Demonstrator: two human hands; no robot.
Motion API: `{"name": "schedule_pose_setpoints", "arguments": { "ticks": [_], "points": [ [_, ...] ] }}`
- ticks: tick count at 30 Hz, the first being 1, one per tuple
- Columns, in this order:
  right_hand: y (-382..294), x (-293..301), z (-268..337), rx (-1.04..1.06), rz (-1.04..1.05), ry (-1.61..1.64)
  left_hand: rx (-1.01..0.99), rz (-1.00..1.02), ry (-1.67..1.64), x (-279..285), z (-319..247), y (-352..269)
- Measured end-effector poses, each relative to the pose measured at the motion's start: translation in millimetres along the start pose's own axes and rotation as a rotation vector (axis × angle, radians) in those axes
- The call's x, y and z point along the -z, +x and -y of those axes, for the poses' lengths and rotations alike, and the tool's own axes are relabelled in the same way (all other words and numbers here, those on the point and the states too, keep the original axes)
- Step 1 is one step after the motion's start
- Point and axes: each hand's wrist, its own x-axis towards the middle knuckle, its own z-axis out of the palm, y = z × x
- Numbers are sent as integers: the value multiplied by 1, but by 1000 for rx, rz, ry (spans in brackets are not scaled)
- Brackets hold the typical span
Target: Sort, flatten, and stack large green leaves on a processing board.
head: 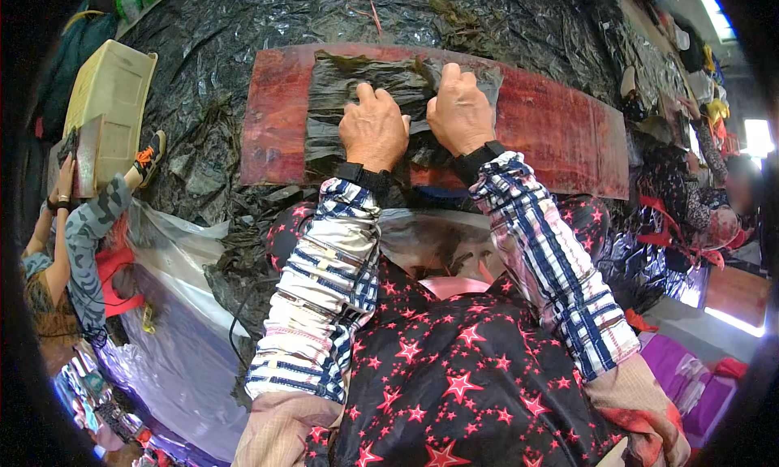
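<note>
A dark, wrinkled, kelp-like sheet (328,111) lies spread over the middle of a long red board (560,126) in front of my body. My left hand (372,129) is on the sheet, its fingers curled in against the material and its thumb to the right. Close beside it, my right hand (462,111) is curled on the sheet's right part, where a thin greyish edge (490,80) shows past the knuckles. Both sets of fingertips are hidden beneath the hands. Below the wrists, the near part of the sheet is in shadow.
Heaped dark sheets (201,132) surround the board. On the left, a co-worker's hands (64,181) touch dark material on another board (91,156) by a cream plastic crate (115,89). Another person sits at right near a red plastic chair (660,223). Clear plastic sheeting (182,321) covers the lower left.
</note>
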Motion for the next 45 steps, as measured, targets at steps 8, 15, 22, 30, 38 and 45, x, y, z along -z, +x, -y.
{"name": "schedule_pose_setpoints", "arguments": {
  "ticks": [8, 15, 22, 30, 38, 45],
  "points": [
    [-13, -16, -12, 93, -20, 44, -79, -327, 42, -12, 12, 15],
    [-2, -16, -36, 15, -58, -51, 319, -242, 158, -4, 62, 25],
    [-5, -12, -31, 39, -36, -34, 249, -215, -82, -10, 87, 26],
    [-6, -13, -24, 36, -9, -9, 302, -366, -108, 2, 84, 24],
    [-7, 4, -42, 316, -139, 116, -300, -379, -273, -3, 33, 15],
    [-1, -3, -62, 527, -92, 206, -475, -245, -269, -25, 12, 4]
  ]
}}
